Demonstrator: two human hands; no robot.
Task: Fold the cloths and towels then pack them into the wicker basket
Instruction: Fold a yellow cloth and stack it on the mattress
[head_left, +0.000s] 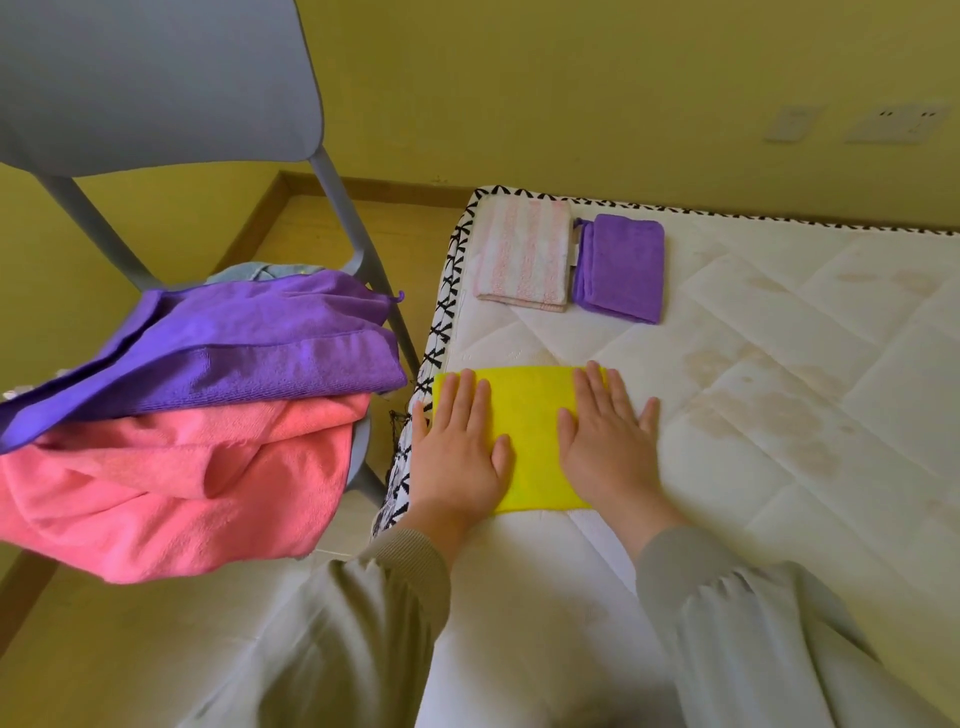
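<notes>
The stained white quilted mattress (727, 364) bore three folded items: a pink-and-white striped towel (522, 254) at its far left corner, a purple microfibre cloth (621, 267) just beside that, and a yellow rectangular cloth (530, 415) at the near left edge. The grey plastic chair (156, 78) alongside held a large purple towel (234, 353) over a pink towel (182, 478).

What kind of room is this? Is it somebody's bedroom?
Probably a bedroom at home, though I can't be sure: there's a bare quilted mattress, a grey chair piled with towels, and yellow walls with sockets.
</notes>
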